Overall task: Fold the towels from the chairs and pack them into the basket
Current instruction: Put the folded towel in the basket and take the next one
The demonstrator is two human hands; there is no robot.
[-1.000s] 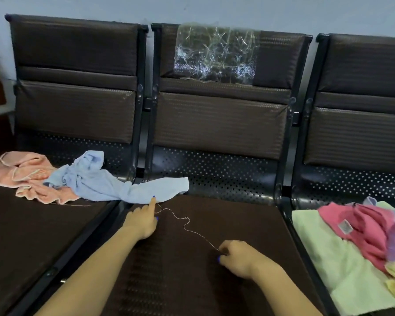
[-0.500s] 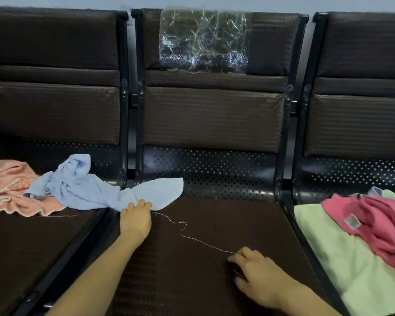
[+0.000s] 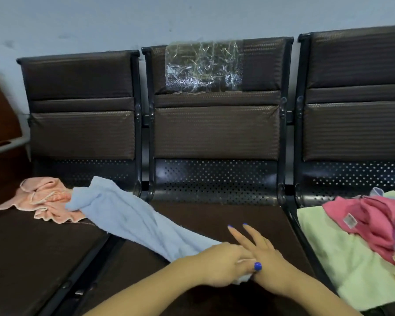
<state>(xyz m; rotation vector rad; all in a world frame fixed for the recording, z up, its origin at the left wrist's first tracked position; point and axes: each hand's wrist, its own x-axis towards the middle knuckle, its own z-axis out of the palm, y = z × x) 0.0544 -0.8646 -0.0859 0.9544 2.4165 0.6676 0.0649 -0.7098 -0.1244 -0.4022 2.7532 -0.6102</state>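
Since a moment ago you've dragged the light blue towel onto the middle seat, your left hand pinching its near corner while your right hand lies beside it, fingers straight, holding nothing. Careful: its far end touches the peach towel and could drag it along or slip into the seat gap. Brown padded chairs line a pale wall; green and pink towels wait right, no basket visible.
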